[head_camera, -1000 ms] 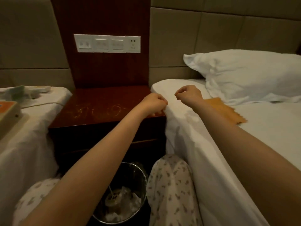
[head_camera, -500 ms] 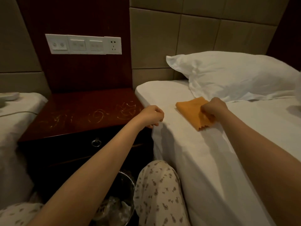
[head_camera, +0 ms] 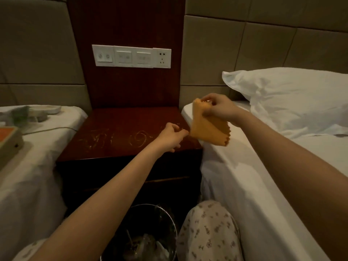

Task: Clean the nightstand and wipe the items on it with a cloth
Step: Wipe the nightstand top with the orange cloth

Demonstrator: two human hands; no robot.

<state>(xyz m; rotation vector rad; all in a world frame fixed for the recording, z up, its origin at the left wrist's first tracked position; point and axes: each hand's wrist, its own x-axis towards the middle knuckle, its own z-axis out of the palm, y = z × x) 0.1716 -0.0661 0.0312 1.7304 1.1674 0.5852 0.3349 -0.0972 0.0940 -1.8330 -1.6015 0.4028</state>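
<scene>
A dark red wooden nightstand point(head_camera: 120, 136) stands between two beds, its top marked with pale scratchy squiggles and bare of items. My right hand point(head_camera: 218, 108) pinches the top corner of an orange cloth point(head_camera: 209, 129), which hangs in the air over the nightstand's right edge and the bed corner. My left hand point(head_camera: 172, 136) hovers over the nightstand's right front, fingers curled, its fingertips close to the cloth's left edge; whether they touch it cannot be told.
The right bed point(head_camera: 263, 176) carries a white pillow point(head_camera: 288, 98). The left bed point(head_camera: 33, 166) holds a boxy device point(head_camera: 9, 142), a cord and some small items. A metal bin point(head_camera: 143, 236) with rubbish sits below, beside my patterned-trouser knee. A switch panel point(head_camera: 131, 56) is on the wall.
My right hand has lifted the orange cloth off the right bed and brought it left toward the nightstand. My left hand stays near the nightstand's right edge.
</scene>
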